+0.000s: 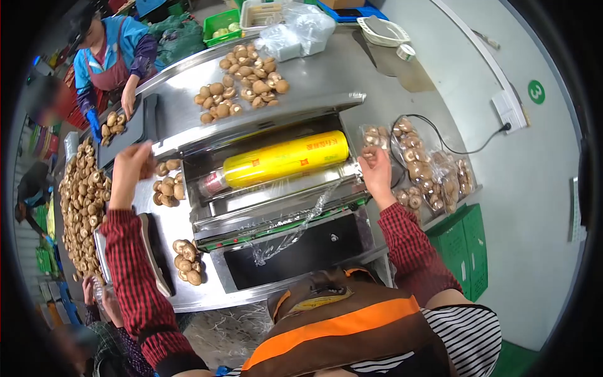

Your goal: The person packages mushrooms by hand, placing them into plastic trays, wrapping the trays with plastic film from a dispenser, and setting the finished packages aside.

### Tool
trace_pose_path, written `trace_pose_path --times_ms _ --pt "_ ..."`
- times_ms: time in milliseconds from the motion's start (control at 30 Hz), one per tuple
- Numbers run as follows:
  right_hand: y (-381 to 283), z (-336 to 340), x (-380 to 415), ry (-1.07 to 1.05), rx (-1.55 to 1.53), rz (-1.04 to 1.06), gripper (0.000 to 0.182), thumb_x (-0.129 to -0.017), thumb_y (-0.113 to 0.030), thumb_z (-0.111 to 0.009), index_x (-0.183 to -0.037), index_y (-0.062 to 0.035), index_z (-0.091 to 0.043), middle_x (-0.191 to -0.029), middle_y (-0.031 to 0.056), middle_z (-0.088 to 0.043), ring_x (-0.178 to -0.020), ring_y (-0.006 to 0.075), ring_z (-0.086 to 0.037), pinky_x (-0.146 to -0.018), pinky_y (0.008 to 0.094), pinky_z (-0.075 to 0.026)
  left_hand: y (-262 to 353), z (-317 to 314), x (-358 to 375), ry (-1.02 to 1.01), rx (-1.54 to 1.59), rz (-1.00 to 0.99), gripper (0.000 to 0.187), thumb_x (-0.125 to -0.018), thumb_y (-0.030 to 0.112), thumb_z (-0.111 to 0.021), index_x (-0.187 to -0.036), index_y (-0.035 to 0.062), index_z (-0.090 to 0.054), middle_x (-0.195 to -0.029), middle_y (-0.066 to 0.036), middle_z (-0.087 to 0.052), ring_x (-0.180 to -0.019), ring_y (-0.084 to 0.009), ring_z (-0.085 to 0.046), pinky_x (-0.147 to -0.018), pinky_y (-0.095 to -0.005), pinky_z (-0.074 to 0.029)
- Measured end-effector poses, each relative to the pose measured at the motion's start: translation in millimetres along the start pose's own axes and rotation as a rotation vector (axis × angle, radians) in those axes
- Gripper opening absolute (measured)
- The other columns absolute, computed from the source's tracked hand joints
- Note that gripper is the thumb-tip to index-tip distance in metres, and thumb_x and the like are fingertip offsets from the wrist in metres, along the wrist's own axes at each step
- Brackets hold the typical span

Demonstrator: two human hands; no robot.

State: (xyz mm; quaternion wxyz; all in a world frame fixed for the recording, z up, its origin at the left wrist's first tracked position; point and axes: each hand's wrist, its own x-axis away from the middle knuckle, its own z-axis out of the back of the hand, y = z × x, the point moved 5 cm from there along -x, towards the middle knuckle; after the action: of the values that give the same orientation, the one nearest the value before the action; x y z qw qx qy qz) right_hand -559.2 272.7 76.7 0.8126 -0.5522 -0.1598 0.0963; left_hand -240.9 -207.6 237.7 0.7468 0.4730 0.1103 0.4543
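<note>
A wrapping machine (207,227) with a roll of film in yellow packaging (286,158) lying in it stands in the middle. My left hand (133,164) is raised beyond its left end, near the raised metal lid; the fingers are bent and blurred, and whether they hold anything is unclear. At the machine's right end is my right hand (375,168), its fingers apart and slightly bent, close to a wrapped pack of mushrooms (375,135). A crumpled strip of clear film (301,229) hangs over the machine's front edge, above the black plate (295,251).
Loose mushrooms (242,78) lie behind the machine, with small groups (186,261) at its left. A large heap (81,207) is farther left. Wrapped packs (418,160) and a black cable (449,151) lie right. A co-worker (113,56) handles mushrooms at upper left; another person's hands (103,298) show lower left.
</note>
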Motion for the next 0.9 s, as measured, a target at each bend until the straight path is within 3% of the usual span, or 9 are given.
trace_pose_path --times_ms 100,133,200,233,267,333,433,567,900 --pt "-76 -50 0 -0.092 0.471 0.659 0.036 -0.076 -0.016 -0.075 -0.107 -0.0035 -0.062 -0.102 0.0128 -0.06 -0.099 0.0328 -0.056 -0.089 0.039 -0.046 17 -17 -3 0.16 0.554 -0.242 0.056 -0.096 0.024 -0.06 -0.138 -0.0061 -0.036 -0.105 -0.017 -0.067 -0.086 -0.0186 -0.068 -0.075 -0.0279 -0.056" --pt "-80 -66 -7 -0.1 0.463 0.655 0.036 -0.076 -0.016 -0.075 -0.107 -0.0035 -0.062 -0.102 0.0128 -0.06 -0.099 0.0328 -0.056 -0.089 0.039 -0.046 7 -28 -8 0.195 0.549 -0.362 0.05 -0.096 0.023 -0.06 -0.132 -0.0071 -0.043 -0.104 -0.017 -0.066 -0.086 -0.0182 -0.067 -0.076 -0.0271 -0.054" --pt "-92 -114 -13 -0.373 0.603 0.87 0.052 -0.073 -0.03 -0.079 -0.114 -0.0036 -0.061 -0.108 0.0135 -0.059 -0.104 0.0336 -0.055 -0.094 0.0425 -0.044 -3 -62 2 0.167 0.057 -0.341 0.028 -0.09 0.014 -0.062 -0.112 -0.0028 -0.06 -0.094 -0.009 -0.068 -0.082 -0.0141 -0.066 -0.07 -0.0266 -0.051" --pt "-94 -130 -23 -0.374 0.601 0.865 0.052 -0.073 -0.03 -0.079 -0.114 -0.0036 -0.061 -0.108 0.0135 -0.059 -0.104 0.0336 -0.055 -0.094 0.0425 -0.044 -25 -89 0 0.028 -0.09 -0.325 0.023 -0.087 0.013 -0.063 -0.106 0.0003 -0.064 -0.086 -0.008 -0.069 -0.079 -0.0145 -0.065 -0.069 -0.0297 -0.051" --pt "-87 -152 -31 -0.524 0.787 0.833 0.068 -0.067 -0.038 -0.081 -0.12 -0.0031 -0.058 -0.112 0.0151 -0.058 -0.107 0.0347 -0.055 -0.095 0.0447 -0.043 -42 -118 3 0.0 -0.249 -0.521 0.023 -0.085 0.012 -0.064 -0.104 0.0006 -0.066 -0.082 -0.012 -0.069 -0.076 -0.0207 -0.067 -0.072 -0.0336 -0.052" --pt "-82 -185 -43 -0.68 0.974 0.789 0.084 -0.062 -0.047 -0.083 -0.127 -0.0026 -0.054 -0.116 0.0167 -0.058 -0.11 0.0359 -0.055 -0.096 0.0469 -0.043 -78 -155 1 -0.05 -0.561 -0.477 0.03 -0.077 0.003 -0.064 -0.106 0.0007 -0.066 -0.099 -0.02 -0.066 -0.094 -0.0363 -0.063 -0.085 -0.0433 -0.051" --pt "-71 -223 -53 -1.029 1.112 0.656 0.109 -0.049 -0.059 -0.085 -0.133 -0.0013 -0.048 -0.121 0.022 -0.057 -0.114 0.0383 -0.054 -0.095 0.0477 -0.044 -114 -184 -14 -0.148 -0.848 -0.503 0.041 -0.069 0.007 -0.069 -0.108 -0.0007 -0.06 -0.11 -0.017 -0.058 -0.106 -0.0362 -0.056 -0.091 -0.0434 -0.048" --pt "-69 -232 -58 -1.132 1.008 0.686 0.104 -0.052 -0.056 -0.084 -0.13 0.0024 -0.047 -0.118 0.0214 -0.057 -0.112 0.0364 -0.056 -0.093 0.0463 -0.047 -115 -193 -32 -0.247 -0.981 -0.418 0.058 -0.064 0.016 -0.078 -0.115 -0.0027 -0.057 -0.112 -0.017 -0.057 -0.109 -0.0356 -0.055 -0.093 -0.0451 -0.047" --pt "-94 -216 -53 -1.087 0.82 0.833 0.096 -0.054 -0.05 -0.082 -0.128 0.0022 -0.049 -0.114 0.0196 -0.057 -0.11 0.0354 -0.057 -0.092 0.0436 -0.048 -44 -160 -7 -0.215 -0.85 -0.531 0.063 -0.063 0.017 -0.077 -0.12 0.0068 -0.055 -0.105 -0.013 -0.062 -0.107 -0.0327 -0.057 -0.088 -0.0469 -0.046"
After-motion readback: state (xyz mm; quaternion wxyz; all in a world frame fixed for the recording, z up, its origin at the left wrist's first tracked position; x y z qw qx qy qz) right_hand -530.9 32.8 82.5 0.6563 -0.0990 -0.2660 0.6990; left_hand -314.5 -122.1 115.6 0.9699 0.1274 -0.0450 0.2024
